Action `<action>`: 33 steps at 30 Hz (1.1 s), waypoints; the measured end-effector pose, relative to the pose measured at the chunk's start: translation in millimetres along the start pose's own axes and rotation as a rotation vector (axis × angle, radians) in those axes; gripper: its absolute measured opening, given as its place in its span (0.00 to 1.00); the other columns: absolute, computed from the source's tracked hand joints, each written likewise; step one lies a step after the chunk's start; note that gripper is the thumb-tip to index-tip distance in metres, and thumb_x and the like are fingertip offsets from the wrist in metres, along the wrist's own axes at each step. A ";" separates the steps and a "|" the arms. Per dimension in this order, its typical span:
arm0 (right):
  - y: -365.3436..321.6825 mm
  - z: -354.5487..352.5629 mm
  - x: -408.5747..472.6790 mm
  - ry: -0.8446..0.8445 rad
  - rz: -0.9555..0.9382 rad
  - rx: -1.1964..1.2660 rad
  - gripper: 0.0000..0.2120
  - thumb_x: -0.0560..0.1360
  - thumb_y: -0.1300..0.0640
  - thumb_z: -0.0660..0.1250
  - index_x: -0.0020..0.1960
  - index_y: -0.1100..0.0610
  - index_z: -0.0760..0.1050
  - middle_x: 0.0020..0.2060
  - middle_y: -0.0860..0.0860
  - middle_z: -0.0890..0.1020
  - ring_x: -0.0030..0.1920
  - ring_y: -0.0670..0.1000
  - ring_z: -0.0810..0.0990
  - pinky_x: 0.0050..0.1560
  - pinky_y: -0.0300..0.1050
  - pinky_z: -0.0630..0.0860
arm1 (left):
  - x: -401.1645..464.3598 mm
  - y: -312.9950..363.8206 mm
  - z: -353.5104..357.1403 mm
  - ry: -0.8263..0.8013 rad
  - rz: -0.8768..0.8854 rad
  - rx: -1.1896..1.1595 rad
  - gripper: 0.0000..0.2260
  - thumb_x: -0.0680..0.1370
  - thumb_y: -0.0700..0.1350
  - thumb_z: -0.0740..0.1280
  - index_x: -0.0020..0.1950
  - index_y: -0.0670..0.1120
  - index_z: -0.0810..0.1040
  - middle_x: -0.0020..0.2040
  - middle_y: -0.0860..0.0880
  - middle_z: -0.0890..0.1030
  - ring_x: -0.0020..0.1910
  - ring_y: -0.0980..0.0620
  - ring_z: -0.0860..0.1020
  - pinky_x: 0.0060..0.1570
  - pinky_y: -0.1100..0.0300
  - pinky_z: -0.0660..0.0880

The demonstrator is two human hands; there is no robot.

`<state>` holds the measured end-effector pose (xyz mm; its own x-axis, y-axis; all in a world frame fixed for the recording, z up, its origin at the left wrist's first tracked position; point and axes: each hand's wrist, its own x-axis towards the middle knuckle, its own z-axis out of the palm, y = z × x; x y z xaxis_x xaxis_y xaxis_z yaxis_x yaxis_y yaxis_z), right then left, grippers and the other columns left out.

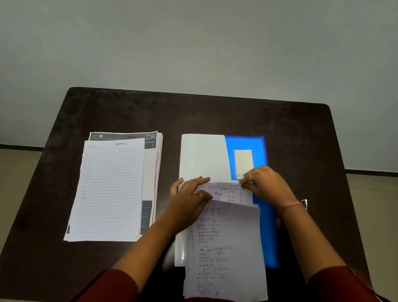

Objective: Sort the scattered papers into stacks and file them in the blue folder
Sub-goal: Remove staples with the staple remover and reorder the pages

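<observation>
Blue plastic shows along the right edge of the blue folder [264,208], which lies open at about 2 o'clock from the middle of the dark table [221,118], its pale inner sleeve [202,156] turned up. In the head view the handwritten papers [227,248] lie on the folder, their far edge right at the sleeve and their near end hanging past the folder toward 6 o'clock. The left hand [189,197] rests on their upper left corner with fingers fairly straight. The right hand [267,183] pinches the top right corner between thumb and fingertips. The likely trouble is a bent or caught sheet, since the top page already buckles just below the hands; the loose sheets could also fan apart. The sorted stack [114,188] waits at 9 o'clock, well apart from both hands
</observation>
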<state>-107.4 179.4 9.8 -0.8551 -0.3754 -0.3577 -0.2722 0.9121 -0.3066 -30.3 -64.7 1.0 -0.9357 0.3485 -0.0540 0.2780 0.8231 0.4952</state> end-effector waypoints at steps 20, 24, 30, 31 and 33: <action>-8.0 7.2 11.9 -0.098 0.178 0.186 0.13 0.73 0.54 0.71 0.57 0.52 0.78 0.43 0.44 0.78 0.45 0.46 0.76 0.55 0.46 0.76 | 5.2 0.6 -9.6 -0.200 -0.120 -0.050 0.16 0.83 0.39 0.56 0.68 0.52 0.71 0.62 0.55 0.78 0.63 0.58 0.74 0.73 0.55 0.44; -10.7 3.4 6.3 -0.035 0.130 0.091 0.08 0.76 0.52 0.68 0.54 0.50 0.80 0.48 0.46 0.83 0.48 0.48 0.79 0.58 0.47 0.74 | 1.9 -1.0 -9.9 -0.214 -0.007 0.032 0.14 0.82 0.40 0.58 0.65 0.51 0.76 0.66 0.54 0.73 0.67 0.56 0.69 0.73 0.49 0.47; -2.1 3.2 -9.3 0.001 0.010 0.042 0.09 0.75 0.51 0.69 0.55 0.48 0.82 0.60 0.47 0.80 0.59 0.49 0.78 0.62 0.47 0.72 | -1.3 -3.7 -0.7 -0.048 0.029 0.027 0.05 0.77 0.44 0.68 0.52 0.48 0.82 0.70 0.45 0.72 0.69 0.45 0.70 0.68 0.39 0.59; -2.3 1.6 -12.9 -0.007 -0.026 0.077 0.09 0.74 0.51 0.70 0.53 0.47 0.83 0.63 0.45 0.78 0.61 0.48 0.76 0.64 0.46 0.71 | -0.8 -3.8 -0.9 -0.055 0.025 0.028 0.06 0.78 0.45 0.67 0.53 0.49 0.82 0.72 0.46 0.70 0.71 0.45 0.67 0.70 0.41 0.57; -5.2 -6.2 -21.9 -0.089 -0.067 0.231 0.06 0.72 0.52 0.72 0.49 0.46 0.84 0.63 0.41 0.75 0.62 0.44 0.72 0.65 0.42 0.68 | 1.5 -3.3 -2.8 -0.098 0.019 0.023 0.09 0.80 0.47 0.63 0.56 0.50 0.81 0.73 0.48 0.68 0.73 0.48 0.64 0.72 0.42 0.52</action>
<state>-90.0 183.9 24.7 -0.7936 -0.4560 -0.4029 -0.2102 0.8268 -0.5218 -33.2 -68.2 1.8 -0.9050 0.4052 -0.1297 0.3015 0.8258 0.4766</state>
